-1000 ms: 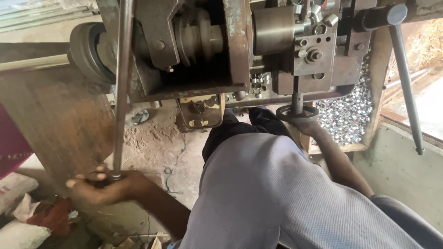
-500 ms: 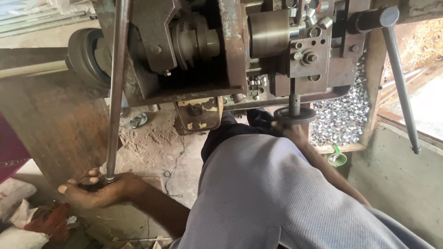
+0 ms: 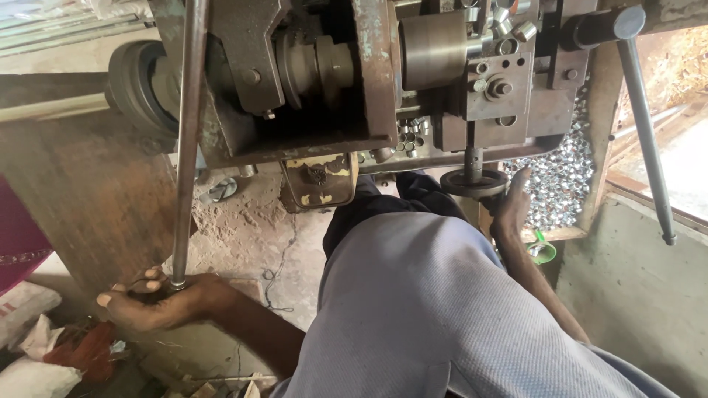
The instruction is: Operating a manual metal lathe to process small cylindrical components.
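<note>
1. Long steel rod [image 3: 186, 140]. It stands near-vertical at the left of the machine [image 3: 354, 81]; the top runs out of view past the frame, and the bottom end sits in my left hand [image 3: 158, 301], low down near the dirt floor [image 3: 258, 228]. L grip: fingers curled together around the rod's foot, thumb side toward me, clamped on the bar end. Judgement: bare round steel, stiff, no flex, prob. heavy for its thickness and top-heavy w/ that length. Surface looks dull and dusty, poss. oily, so it may slide through the palm. Best hold is right at the foot, as now, w/ the palm under the tip to carry the weight.

2. Handwheel [image 3: 474, 183]. Small dark round wheel on a short vertical spindle, hanging below the machine's front slide, just above my knee [image 3: 413, 295]. My right hand [image 3: 510, 206] reaches up to its right rim; fingers wrap the edge, thumb up. R grip: closed on the rim, though the far fingers are hidden, so how tight I cannot tell. Judgement: cast metal, rigid, fixed to its shaft; it turns only, no lifting. Rim is the place to hold, not the spindle.

3. Surroundings. Long lever [image 3: 643, 125] w/ a dark knob angles down at far right, untouched. A heap of small shiny metal pieces [image 3: 560, 184] lies behind the R hand: sharp-edged by the look, keep knuckles off.
</note>
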